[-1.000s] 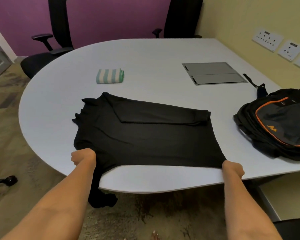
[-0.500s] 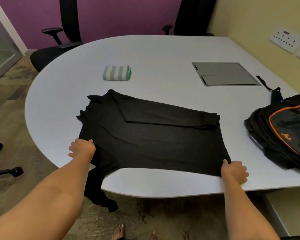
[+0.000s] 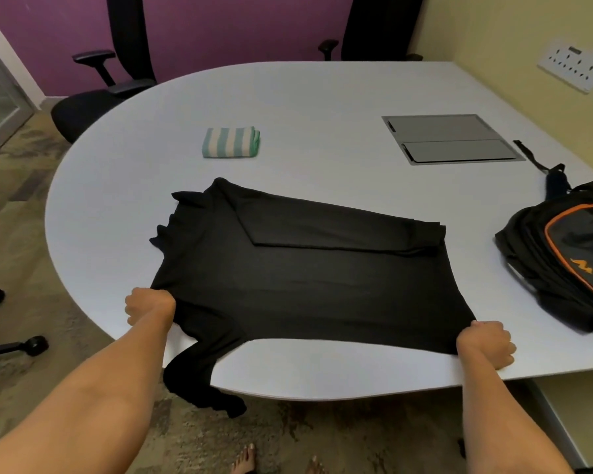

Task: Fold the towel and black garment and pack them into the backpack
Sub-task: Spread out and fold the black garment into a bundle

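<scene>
Head view, left grip and right grip clutching black garment hem, backpack nearby, contents hidden

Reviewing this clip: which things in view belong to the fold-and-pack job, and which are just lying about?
Job in hand:
black garment, left hand and right hand each with a grip on its near edge
folded striped towel
backpack

Just lying about:
grey hatch set in the table
office chairs
wall sockets

Black garment: spread flat, near, one sleeve overhanging. Striped towel: folded, far left. Backpack: lying right.
</scene>
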